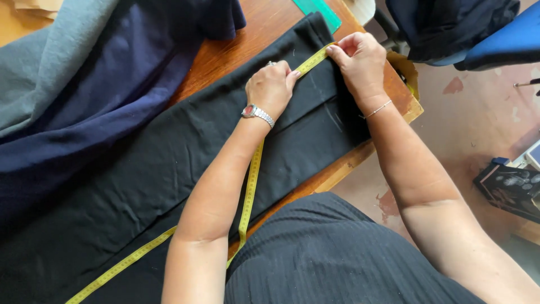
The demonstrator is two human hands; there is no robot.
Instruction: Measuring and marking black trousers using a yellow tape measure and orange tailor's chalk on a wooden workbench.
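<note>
A long piece of black fabric [169, 163] lies flat across a wooden table [247, 39]. A yellow measuring tape [250, 186] runs over it. My left hand [271, 87], with a wristwatch on the wrist, presses the tape onto the cloth with its fingertips. My right hand [360, 59], with a thin bracelet, pinches the tape's end at the far edge of the fabric. Between the two hands the tape is stretched straight. The rest of the tape trails back under my left forearm towards the near left corner.
Navy fabric [107, 73] and grey fabric [39, 62] are heaped on the table's left. A green mat [320, 11] lies at the far edge. Dark and blue cloth [467, 28] hangs at upper right. A dark box [509, 188] sits on the floor to the right.
</note>
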